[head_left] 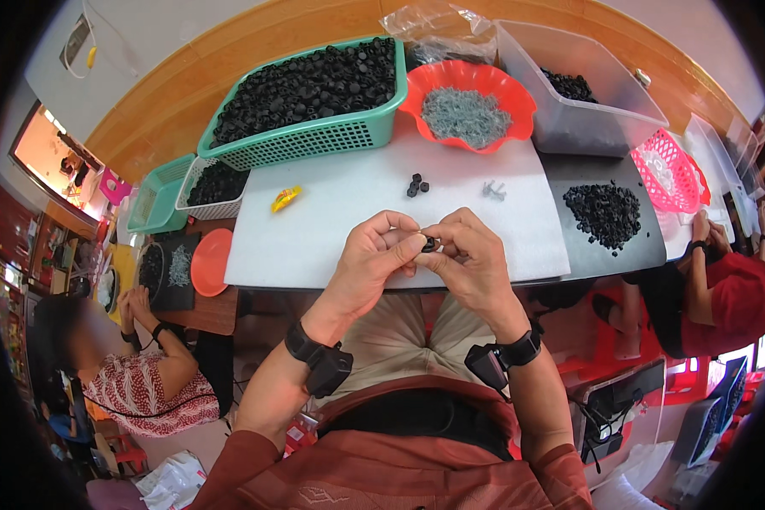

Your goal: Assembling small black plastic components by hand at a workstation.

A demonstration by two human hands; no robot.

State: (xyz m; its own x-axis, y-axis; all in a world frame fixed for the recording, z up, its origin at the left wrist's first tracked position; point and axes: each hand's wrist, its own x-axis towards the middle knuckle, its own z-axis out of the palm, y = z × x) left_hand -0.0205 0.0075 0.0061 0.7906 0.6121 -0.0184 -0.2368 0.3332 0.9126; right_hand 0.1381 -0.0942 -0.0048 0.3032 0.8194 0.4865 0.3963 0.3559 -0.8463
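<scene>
My left hand and my right hand meet over the near edge of the white work board. Together their fingertips pinch one small black plastic part. Farther out on the board lie a tiny cluster of black parts and a few small grey metal pieces. A yellow wrapper-like item rests to the left of them. Both wrists wear black bands with small devices.
At the back stand a green basket full of black parts, a red bowl of grey pieces and a clear bin. A pile of black parts lies on a dark mat. Other people sit at left and right.
</scene>
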